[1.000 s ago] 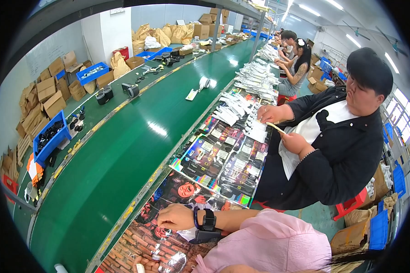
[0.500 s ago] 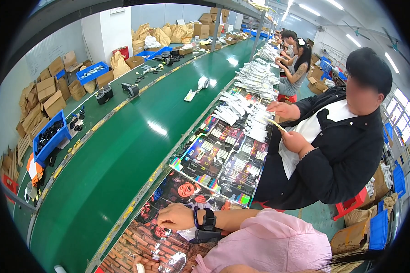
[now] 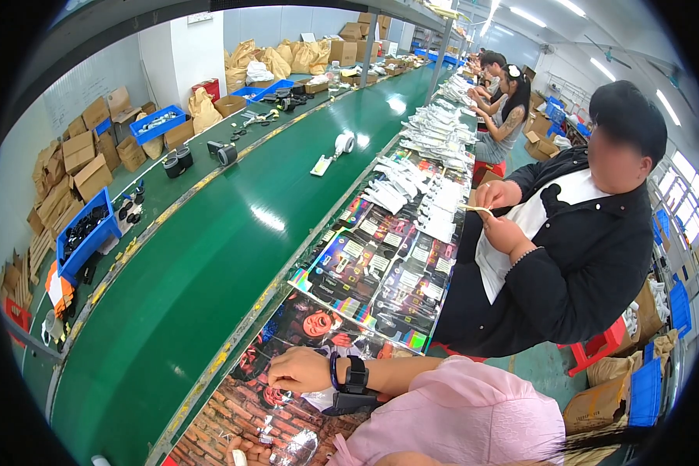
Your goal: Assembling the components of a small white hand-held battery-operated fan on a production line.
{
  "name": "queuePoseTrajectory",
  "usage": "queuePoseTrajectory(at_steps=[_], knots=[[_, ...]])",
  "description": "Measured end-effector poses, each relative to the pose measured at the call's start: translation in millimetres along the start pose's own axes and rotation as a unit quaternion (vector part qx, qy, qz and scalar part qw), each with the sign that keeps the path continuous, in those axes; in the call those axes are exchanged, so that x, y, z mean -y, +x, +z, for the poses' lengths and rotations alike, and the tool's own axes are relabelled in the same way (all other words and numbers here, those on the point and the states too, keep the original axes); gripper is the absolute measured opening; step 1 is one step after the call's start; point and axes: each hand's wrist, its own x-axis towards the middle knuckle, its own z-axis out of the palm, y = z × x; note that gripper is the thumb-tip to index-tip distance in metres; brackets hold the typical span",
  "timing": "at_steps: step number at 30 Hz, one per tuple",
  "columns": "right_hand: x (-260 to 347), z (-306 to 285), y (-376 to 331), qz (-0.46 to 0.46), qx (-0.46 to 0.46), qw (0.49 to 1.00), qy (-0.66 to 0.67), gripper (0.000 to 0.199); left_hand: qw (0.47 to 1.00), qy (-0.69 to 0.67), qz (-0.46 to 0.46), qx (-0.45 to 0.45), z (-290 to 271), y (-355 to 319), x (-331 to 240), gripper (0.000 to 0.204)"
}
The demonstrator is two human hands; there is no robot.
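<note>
My right hand (image 3: 297, 371) rests with curled fingers on a glossy printed sheet (image 3: 287, 419) with a brick pattern and faces, lying on the bench at the lower middle. A dark watch and a blue band sit on its wrist, and a pink sleeve (image 3: 458, 419) covers the arm. I see nothing held between the fingers. A small white piece (image 3: 318, 399) lies under the wrist. My left hand is out of the picture.
A long green conveyor belt (image 3: 210, 264) runs away on the left, carrying a white part (image 3: 322, 165) and black rolls (image 3: 227, 154). Colourful printed cards (image 3: 380, 272) and white bagged items (image 3: 412, 194) line the bench. A seated co-worker in black (image 3: 575, 256) handles a thin strip. Blue bins and cartons stand far left.
My right hand stays where it was on the sheet. The co-worker's hands shift slightly while working the strip.
</note>
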Motion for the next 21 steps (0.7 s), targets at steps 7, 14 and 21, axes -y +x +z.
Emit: queuePoseTrajectory(at_steps=[7,14,21], knots=[[2,0,1,0.011,-0.009,1.000,0.011,0.009,1.000,-0.002,-0.010,-0.004,5,0,-2,0.036],[2,-1,1,0.004,0.013,1.000,-0.005,0.009,0.999,0.022,-0.012,-0.020,9,-2,-6,0.037],[15,-29,2,0.016,0.038,0.998,0.048,0.012,0.999,0.009,0.014,0.038,7,-2,-1,0.040]])
